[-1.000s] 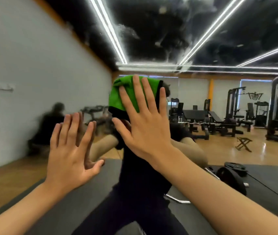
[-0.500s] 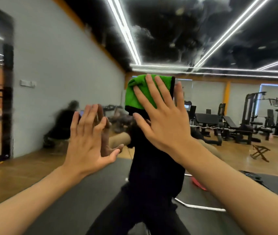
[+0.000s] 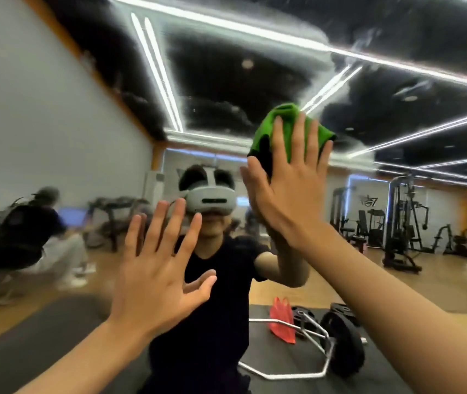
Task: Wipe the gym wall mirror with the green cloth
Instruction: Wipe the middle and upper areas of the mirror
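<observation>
Green cloth (image 3: pixel 265 129) is bunched under the fingertips of our right hand (image 3: pixel 286 194), high and right of centre, pressed flat against the mirror (image 3: pixel 369 89). That arm reaches up from the lower right, its fingers straight and close together, the thumb out to the left, nothing curled round the cloth. Our left hand (image 3: pixel 155 280) is lower, palm forward, fingers spread and straight, holding nothing; we cannot tell whether it touches the glass. Smears show on the mirror above the cloth. Reflected behind our hands are a grey headset (image 3: pixel 211 199), a red bag (image 3: pixel 282 322), a weight plate (image 3: pixel 343 342) and gym machines (image 3: pixel 403 223).
</observation>
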Available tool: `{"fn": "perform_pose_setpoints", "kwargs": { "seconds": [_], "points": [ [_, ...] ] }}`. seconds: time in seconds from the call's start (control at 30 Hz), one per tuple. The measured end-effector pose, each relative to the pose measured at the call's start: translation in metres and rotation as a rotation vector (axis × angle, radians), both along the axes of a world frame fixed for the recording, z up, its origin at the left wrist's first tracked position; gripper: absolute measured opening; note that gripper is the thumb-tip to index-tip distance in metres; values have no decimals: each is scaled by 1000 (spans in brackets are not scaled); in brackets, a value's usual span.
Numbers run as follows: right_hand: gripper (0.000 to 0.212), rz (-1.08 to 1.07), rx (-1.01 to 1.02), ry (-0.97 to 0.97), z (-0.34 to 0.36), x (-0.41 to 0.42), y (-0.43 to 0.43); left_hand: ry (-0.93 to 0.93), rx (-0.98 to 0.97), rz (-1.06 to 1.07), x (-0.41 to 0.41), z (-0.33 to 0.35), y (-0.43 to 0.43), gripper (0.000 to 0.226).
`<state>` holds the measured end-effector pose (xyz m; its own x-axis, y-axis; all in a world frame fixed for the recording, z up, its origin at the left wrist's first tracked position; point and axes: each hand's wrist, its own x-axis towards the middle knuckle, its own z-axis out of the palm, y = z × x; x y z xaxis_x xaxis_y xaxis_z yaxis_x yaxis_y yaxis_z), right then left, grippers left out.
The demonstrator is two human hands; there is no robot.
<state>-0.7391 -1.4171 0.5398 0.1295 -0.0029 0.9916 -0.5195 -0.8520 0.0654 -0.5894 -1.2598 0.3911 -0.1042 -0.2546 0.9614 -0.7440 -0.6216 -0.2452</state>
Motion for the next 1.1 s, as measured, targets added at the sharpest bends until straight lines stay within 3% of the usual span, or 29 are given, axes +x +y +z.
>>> {"fn": "perform_pose_setpoints", "kwargs": {
  "seconds": [0.13,0.23,0.43,0.6,0.77,0.9,1.0,1.1],
  "points": [
    [80,49,-264,188,17,56,58,8,2,0,2,-1,3,94],
    [76,21,-416,327,31,31,31,6,-10,0,2,-2,2,94],
    [83,-114,-121,222,47,-98,-99,19,-19,-16,0,-2,-5,95],
    [89,-48,113,-1,51,-67,-65,48,-4,-18,0,-5,-1,97],
    [84,5,-176,195,48,15,23,28,-3,-8,2,-3,1,96],
    [78,32,-367,362,60,1,7,-4,-28,9,2,-3,3,90],
    [76,-35,-267,300,75,-58,-60,-23,-52,17,3,-6,1,83],
    [83,-103,-40,114,79,-124,-128,-44,-82,25,0,-4,-7,93]
  ]
}}
